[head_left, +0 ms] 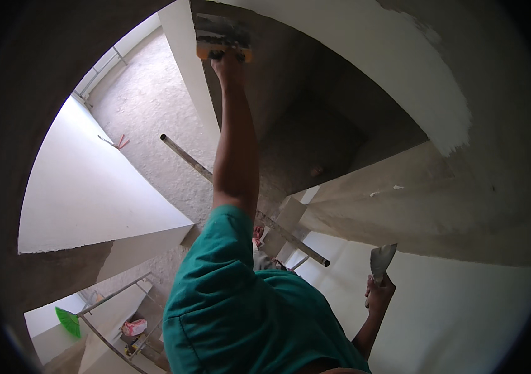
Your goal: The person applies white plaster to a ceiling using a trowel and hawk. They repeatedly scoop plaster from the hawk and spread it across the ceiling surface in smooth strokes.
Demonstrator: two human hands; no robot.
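My left arm in a teal sleeve reaches to the top of the view, where my left hand [227, 65] grips a wide trowel [224, 36] with a yellow-orange handle and a smeared blade, against the dark edge of a plastered surface [321, 75]; whether the blade touches it I cannot tell. At the lower right my right hand [380, 291] holds a putty knife [382, 257], its broad blade pointing up. A metal tube [184, 156] runs diagonally behind my left arm, and part of a bare foot [257, 232] shows beside it.
A pale rough floor [144, 87] lies far below at upper left, beside white walls [85, 187]. At lower left are metal scaffold rails [100, 330], a green broom head [68, 321] and a red-and-white bag [134, 327]. A partly coated curved surface [421, 75] arches over the right.
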